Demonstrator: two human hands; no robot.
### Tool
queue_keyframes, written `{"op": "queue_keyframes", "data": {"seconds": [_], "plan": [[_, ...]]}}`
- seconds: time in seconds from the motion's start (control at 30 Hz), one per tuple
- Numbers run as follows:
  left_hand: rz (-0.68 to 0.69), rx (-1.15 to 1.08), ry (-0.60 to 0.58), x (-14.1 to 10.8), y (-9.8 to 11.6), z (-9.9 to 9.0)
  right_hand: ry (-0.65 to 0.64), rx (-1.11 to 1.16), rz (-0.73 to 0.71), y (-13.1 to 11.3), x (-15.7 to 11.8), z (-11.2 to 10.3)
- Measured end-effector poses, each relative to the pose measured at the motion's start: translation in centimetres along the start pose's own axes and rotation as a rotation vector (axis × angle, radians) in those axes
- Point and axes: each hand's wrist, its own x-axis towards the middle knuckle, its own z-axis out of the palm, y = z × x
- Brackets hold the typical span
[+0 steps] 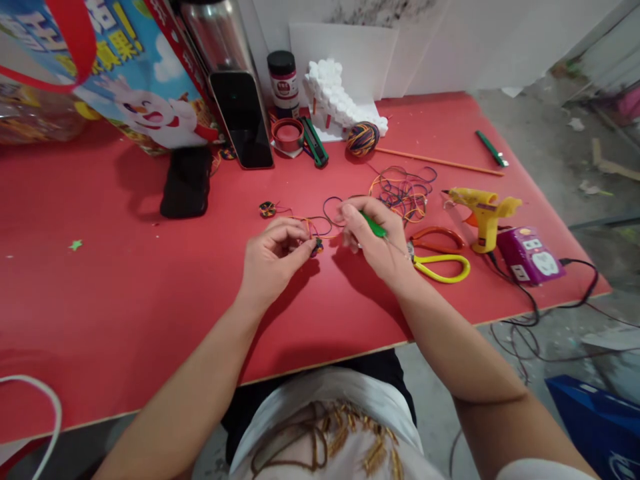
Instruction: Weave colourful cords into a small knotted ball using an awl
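Observation:
A small dark multicoloured piece of yarn work (317, 247) is pinched between the thumb and fingers of my left hand (277, 257). My right hand (375, 233) is closed around a green-handled crochet hook (373, 225), its thin metal shaft lying back toward my wrist; the tip is too small to make out. Strands of yarn (330, 223) run between the two hands, and loose tangled yarn (400, 193) spreads beyond the right one. Past my left fingers lies a second small round yarn piece (267, 209).
Scissors (443, 267) with red and yellow handles lie beside my right wrist. Farther right are a yellow glue gun (483, 210) and a purple power box (531, 255) with cables. Along the back stand a yarn ball (363, 139), a cutter (314, 141), a phone (243, 120) and a bottle (215, 33).

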Motion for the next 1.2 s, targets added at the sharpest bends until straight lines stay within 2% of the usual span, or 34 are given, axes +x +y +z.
{"op": "queue_keyframes", "data": {"seconds": [0.07, 0.13, 0.23, 0.3, 0.37, 0.53, 0.67, 0.77, 0.9, 1.03, 1.2], "plan": [[0.083, 0.105, 0.003, 0.0, 0.1, -0.1, -0.116, -0.044, 0.012, 0.0, -0.1, 0.1], [0.095, 0.148, -0.01, -0.1, 0.2, 0.0, -0.181, -0.117, -0.045, 0.2, -0.3, 0.3], [0.074, 0.145, -0.047, -0.3, 0.1, 0.3, -0.203, -0.167, -0.157, 0.6, -0.5, 0.6], [0.048, 0.121, -0.062, -0.3, 0.0, 0.4, -0.212, -0.168, -0.18, 0.6, -0.6, 0.6], [-0.023, 0.046, -0.073, -0.2, -0.2, 0.5, -0.221, -0.147, -0.153, 0.4, -0.5, 0.6], [-0.347, -0.268, -0.127, 0.0, -0.6, 0.3, -0.189, -0.077, -0.014, -0.4, -0.3, 0.5], [-0.398, -0.33, -0.115, 0.0, -0.8, 0.2, -0.149, -0.061, -0.015, -0.4, -0.1, 0.5], [-0.247, -0.245, -0.043, 0.0, -0.9, 0.2, -0.106, -0.006, 0.01, -0.1, -0.2, 0.5], [0.175, 0.089, 0.017, -0.1, -0.4, 0.0, -0.088, 0.097, 0.082, 0.1, -0.3, 0.6], [0.455, 0.295, -0.028, -0.4, 0.3, -0.2, -0.104, 0.202, 0.208, 0.2, -0.5, 0.8], [0.674, 0.407, -0.131, -0.7, 0.9, -0.5, -0.142, 0.367, 0.322, 0.4, -0.4, 1.0]]}}
